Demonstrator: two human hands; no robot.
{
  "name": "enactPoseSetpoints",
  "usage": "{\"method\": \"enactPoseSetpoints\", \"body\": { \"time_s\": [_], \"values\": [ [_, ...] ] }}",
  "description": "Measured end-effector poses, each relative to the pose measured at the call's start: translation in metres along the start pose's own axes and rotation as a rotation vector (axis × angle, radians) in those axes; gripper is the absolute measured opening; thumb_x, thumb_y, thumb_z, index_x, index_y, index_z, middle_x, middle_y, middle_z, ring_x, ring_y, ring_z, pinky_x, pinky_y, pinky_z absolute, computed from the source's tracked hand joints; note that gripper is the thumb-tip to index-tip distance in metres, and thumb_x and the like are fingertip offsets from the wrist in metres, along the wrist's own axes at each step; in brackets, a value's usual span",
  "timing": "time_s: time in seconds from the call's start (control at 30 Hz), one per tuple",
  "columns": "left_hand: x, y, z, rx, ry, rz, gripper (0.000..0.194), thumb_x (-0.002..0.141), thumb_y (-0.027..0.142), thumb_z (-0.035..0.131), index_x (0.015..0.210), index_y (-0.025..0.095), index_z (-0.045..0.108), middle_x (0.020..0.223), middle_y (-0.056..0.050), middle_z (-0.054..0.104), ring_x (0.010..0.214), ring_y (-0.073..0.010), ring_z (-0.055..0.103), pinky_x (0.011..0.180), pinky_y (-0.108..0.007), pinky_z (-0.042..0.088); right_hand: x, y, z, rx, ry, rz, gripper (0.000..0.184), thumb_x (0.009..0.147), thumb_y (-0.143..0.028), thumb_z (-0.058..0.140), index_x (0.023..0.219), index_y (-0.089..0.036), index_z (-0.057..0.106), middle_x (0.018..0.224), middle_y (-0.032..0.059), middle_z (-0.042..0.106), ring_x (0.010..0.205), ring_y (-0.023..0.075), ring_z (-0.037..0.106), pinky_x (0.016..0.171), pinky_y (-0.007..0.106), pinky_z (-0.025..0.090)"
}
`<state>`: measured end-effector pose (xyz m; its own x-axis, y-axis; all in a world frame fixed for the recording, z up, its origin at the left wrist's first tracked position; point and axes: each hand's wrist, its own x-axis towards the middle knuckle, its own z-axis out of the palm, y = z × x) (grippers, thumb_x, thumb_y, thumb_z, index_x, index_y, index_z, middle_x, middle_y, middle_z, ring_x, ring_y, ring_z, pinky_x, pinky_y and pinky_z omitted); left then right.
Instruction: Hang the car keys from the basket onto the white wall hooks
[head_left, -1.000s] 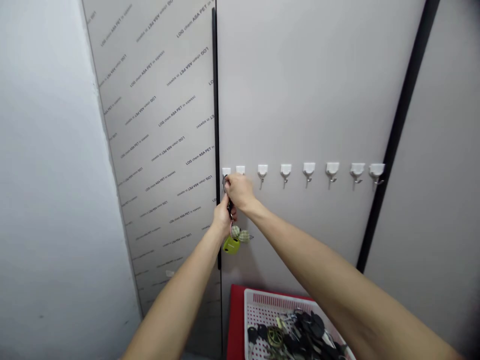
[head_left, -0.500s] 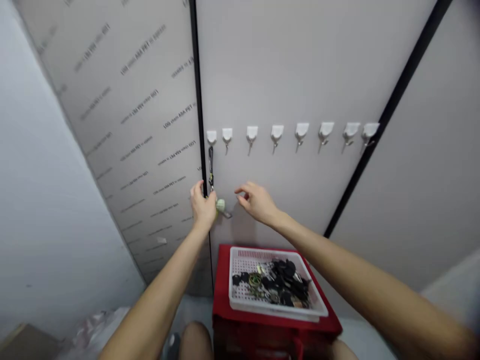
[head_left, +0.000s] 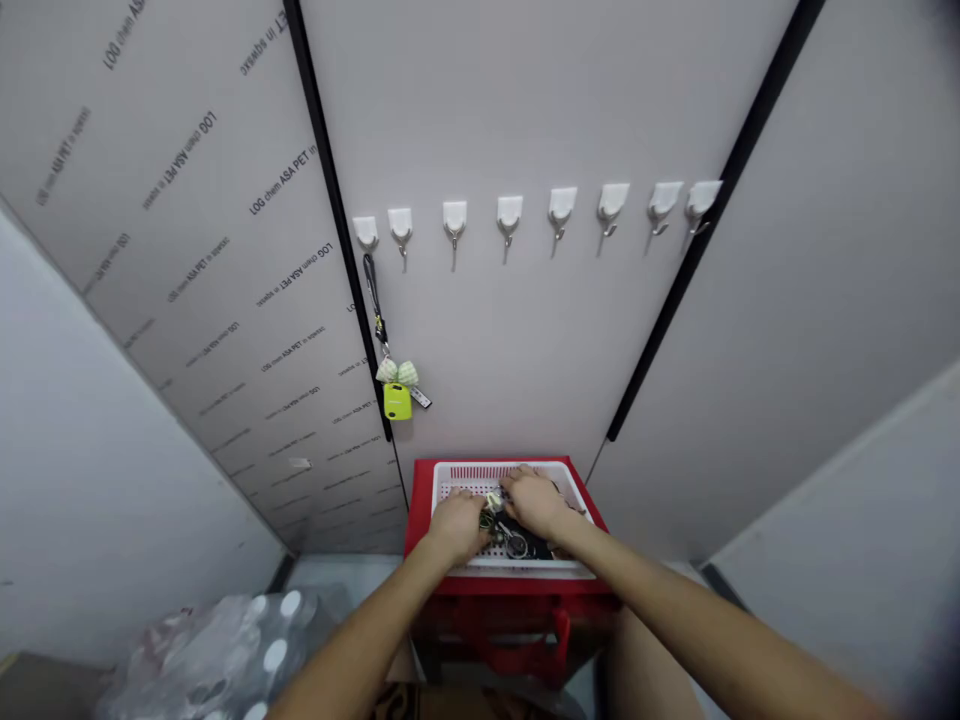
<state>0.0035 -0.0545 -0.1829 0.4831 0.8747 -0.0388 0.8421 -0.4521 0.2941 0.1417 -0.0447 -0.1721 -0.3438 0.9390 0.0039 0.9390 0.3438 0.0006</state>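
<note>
One lime-green, rounded plastic fob (head_left: pixel 397 402) hangs from the leftmost white-backed metal hook (head_left: pixel 366 232); seven others hold none. Left hand (head_left: pixel 459 526) and right hand (head_left: pixel 531 500), fingers half-curled, grip unclear, reach among black-and-silver keys (head_left: pixel 536 547) remaining within a white perforated plastic basket's (head_left: pixel 525 571) edges.

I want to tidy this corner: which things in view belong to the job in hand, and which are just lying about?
Apparently in the job:
white basket
keys inside it
red stand beneath
eight hooks above
hanging lime-green keychain

Apparently lying about:
plastic-wrapped, white-capped bottles
brown box
</note>
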Motion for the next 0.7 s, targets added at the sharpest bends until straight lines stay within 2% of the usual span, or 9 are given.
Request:
{"method": "enactPoseSetpoints", "body": {
  "time_s": [0.1,0.2,0.33,0.43,0.5,0.57,0.7],
  "values": [
    [-0.002,0.000,0.001,0.012,-0.010,0.008,0.031,0.056,0.029,0.049,0.084,0.017,0.052,0.087,-0.010,0.054,0.082,-0.0227,0.047,0.069,-0.032,0.036,0.004,0.001,0.004,-0.005,-0.001,-0.002,0.022,0.063,-0.017,0.041,0.076,-0.011,0.057,0.081,0.0142,0.057,0.082,0.0232,0.047,0.070,0.032,0.032],
    [-0.003,-0.003,0.001,-0.038,-0.001,0.036,0.030,0.054,0.026,0.051,0.083,0.018,0.052,0.086,-0.008,0.054,0.082,-0.0218,0.046,0.069,-0.031,0.036,0.006,0.008,0.002,0.119,0.011,0.022,0.019,0.063,-0.017,0.041,0.071,-0.011,0.057,0.075,0.0127,0.058,0.076,0.0209,0.049,0.067,0.030,0.033],
    [0.002,-0.003,-0.001,-0.306,0.110,0.010,0.031,0.057,0.021,0.049,0.088,0.016,0.050,0.088,-0.007,0.053,0.081,-0.0175,0.047,0.071,-0.028,0.035,0.009,0.017,-0.009,0.636,0.113,0.125,0.023,0.066,-0.023,0.038,0.080,-0.011,0.053,0.070,0.0065,0.057,0.063,0.0132,0.050,0.058,0.024,0.036],
    [0.010,0.004,-0.007,-0.594,0.239,0.013,0.035,0.058,0.022,0.049,0.093,0.015,0.047,0.090,-0.006,0.053,0.079,-0.0138,0.047,0.071,-0.024,0.035,0.011,0.013,-0.026,1.048,0.153,0.110,0.030,0.065,-0.027,0.040,0.088,-0.010,0.048,0.070,0.0034,0.055,0.060,0.0104,0.049,0.056,0.022,0.037],
    [0.015,0.009,-0.014,-0.726,0.308,0.026,0.033,0.057,0.023,0.052,0.089,0.015,0.049,0.086,-0.005,0.054,0.075,-0.0134,0.047,0.068,-0.024,0.036,0.013,0.005,-0.039,1.221,0.156,0.058,0.027,0.062,-0.028,0.043,0.082,-0.011,0.049,0.067,0.0014,0.054,0.058,0.0091,0.048,0.057,0.022,0.037],
    [0.018,0.013,-0.025,-0.830,0.373,0.014,0.024,0.057,0.023,0.051,0.080,0.014,0.052,0.077,-0.004,0.056,0.069,-0.0131,0.048,0.064,-0.024,0.037,0.017,-0.004,-0.055,1.300,0.185,0.008,0.022,0.061,-0.028,0.045,0.075,-0.012,0.049,0.062,-0.0006,0.052,0.054,0.0077,0.046,0.056,0.021,0.037],
    [0.021,0.010,-0.062,-1.080,0.507,0.000,0.012,0.060,0.021,0.047,0.065,0.013,0.055,0.062,-0.001,0.056,0.058,-0.0108,0.048,0.059,-0.022,0.037,0.034,-0.020,-0.091,1.201,0.402,-0.042,0.017,0.060,-0.025,0.046,0.071,-0.012,0.049,0.057,-0.0019,0.050,0.052,0.0074,0.044,0.052,0.020,0.036]
  ]
}}
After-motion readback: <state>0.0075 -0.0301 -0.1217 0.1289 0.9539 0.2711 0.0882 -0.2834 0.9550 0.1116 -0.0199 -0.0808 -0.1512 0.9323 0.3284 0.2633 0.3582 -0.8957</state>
